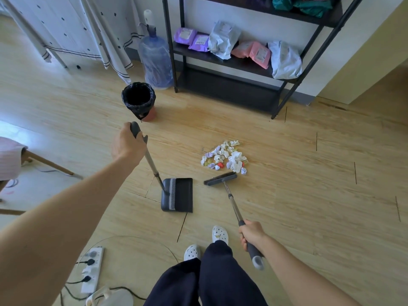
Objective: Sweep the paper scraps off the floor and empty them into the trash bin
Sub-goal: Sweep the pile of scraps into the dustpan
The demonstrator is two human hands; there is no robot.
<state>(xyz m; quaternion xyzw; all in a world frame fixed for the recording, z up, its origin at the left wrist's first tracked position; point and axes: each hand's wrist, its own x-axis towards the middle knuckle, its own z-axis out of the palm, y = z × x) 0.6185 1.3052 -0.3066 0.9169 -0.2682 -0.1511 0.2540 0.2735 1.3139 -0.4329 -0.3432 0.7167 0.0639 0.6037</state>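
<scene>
The left hand [127,144] was stretched far forward w/ the arm nearly straight, back of the hand up. Its fingers were curled round the grey grip at the top of the dustpan [177,195] pole. The right hand [251,236] was low and close to the body. Its fingers were wrapped round the grey grip of the broom [220,179], and the grip's end stuck out behind the hand.

The dustpan stood on the floor [309,195] w/ its comb teeth on the pole side. The broom head lay just beside the pan's far right corner. The paper scraps [225,157], mostly white w/ some lilac, yellow and red, lay in one pile on the floor. The pile was right at the far side of the broom head; touching or not, I could not tell.

The packets [254,51] on the middle shelf [198,54] of the black rack, purple, pink and grey, carried small white labels, but the writing was too small to read.

The trash bin [139,100], reddish w/ a black bag liner, stood on the floor beyond the left hand. Its inside was dark, so the contents could not be seen. A big blue water bottle [155,60] w/ a pump on top stood behind it, next to the rack's left leg.
</scene>
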